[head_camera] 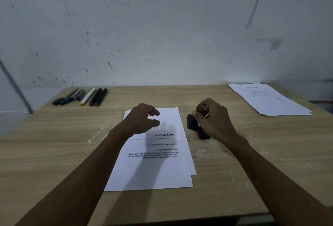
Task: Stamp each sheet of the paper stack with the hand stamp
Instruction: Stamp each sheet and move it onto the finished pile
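A person's right hand [211, 117] curled round the dark red knob of a hand stamp [201, 109], fingers and thumb closed on it, just right of a paper stack [155, 164] lying at the middle of a wooden table [54, 150]. The stamp's handle showed only as a rounded reddish top between the fingers; its body and face were covered by the hand. Under and beside the hand sat a black ink pad [193, 126], its lid seemingly raised, though the low light and the hand's cover made its form hard to read. The stack's top sheet was white and printed in black, headed "DAFTAR TABEL", with the sheets below fanned out slightly along the right edge. The left hand [142, 119] hovered above the stack's far end, fingers loosely bent and holding nothing, its shadow falling down the page. Smaller print on the sheet was too blurred to read in full. A second pile [268, 99] of sheets lay at the table's far right corner. Pens [81, 97] lay in a row at far left.
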A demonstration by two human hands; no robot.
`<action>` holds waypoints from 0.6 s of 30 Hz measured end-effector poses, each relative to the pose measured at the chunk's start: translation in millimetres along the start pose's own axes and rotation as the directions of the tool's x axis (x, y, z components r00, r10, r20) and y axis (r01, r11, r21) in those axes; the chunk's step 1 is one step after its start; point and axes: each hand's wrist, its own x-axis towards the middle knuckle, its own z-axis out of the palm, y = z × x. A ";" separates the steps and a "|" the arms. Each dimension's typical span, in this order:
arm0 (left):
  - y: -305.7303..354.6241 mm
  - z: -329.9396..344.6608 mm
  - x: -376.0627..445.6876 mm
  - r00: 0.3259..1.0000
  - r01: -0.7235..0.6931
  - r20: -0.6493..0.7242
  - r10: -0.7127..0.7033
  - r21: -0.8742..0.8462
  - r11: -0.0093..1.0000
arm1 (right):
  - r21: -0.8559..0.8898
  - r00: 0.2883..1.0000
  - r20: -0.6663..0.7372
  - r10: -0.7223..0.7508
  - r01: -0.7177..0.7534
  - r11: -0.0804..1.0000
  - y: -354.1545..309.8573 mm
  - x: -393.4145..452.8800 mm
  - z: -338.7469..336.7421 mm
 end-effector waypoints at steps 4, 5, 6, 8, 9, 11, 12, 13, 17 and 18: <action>-26.7 4.7 0.5 0.993 -0.076 0.102 0.062 0.142 0.987 | 0.102 0.987 0.158 0.009 -0.025 0.994 -15.1 -1.0 21.6; -32.0 6.1 1.4 0.991 -0.088 0.115 0.068 0.175 0.981 | 0.112 0.983 0.182 0.012 -0.033 0.993 -17.7 -1.1 27.6; -36.3 7.3 2.1 0.989 -0.098 0.125 0.074 0.204 0.974 | 0.119 0.981 0.192 0.011 -0.035 0.992 -20.2 -0.9 33.0; -45.9 10.2 3.6 0.984 -0.127 0.152 0.090 0.257 0.958 | 0.123 0.982 0.189 -0.005 -0.019 0.992 -25.7 0.6 43.4; -48.3 13.2 3.8 0.980 -0.149 0.171 0.103 0.287 0.946 | 0.109 0.984 0.179 -0.025 0.006 0.994 -27.1 1.0 45.8; -53.7 19.0 2.6 0.972 -0.179 0.204 0.114 0.332 0.926 | 0.047 0.982 0.174 -0.069 0.062 0.997 -29.1 2.7 53.4; -57.4 21.4 1.7 0.971 -0.179 0.211 0.111 0.342 0.923 | 0.015 0.981 0.176 -0.080 0.078 0.997 -29.7 3.4 58.0; -59.7 24.1 1.6 0.971 -0.180 0.210 0.110 0.348 0.920 | -0.018 0.980 0.179 -0.086 0.091 0.996 -29.6 3.4 60.1; -75.7 33.0 -0.3 0.974 -0.194 0.180 0.134 0.370 0.909 | -0.178 0.965 0.228 -0.132 0.174 0.968 -28.3 3.2 72.8; -79.1 35.2 -1.4 0.975 -0.195 0.168 0.142 0.361 0.912 | -0.213 0.961 0.234 -0.146 0.197 0.957 -28.4 3.2 74.6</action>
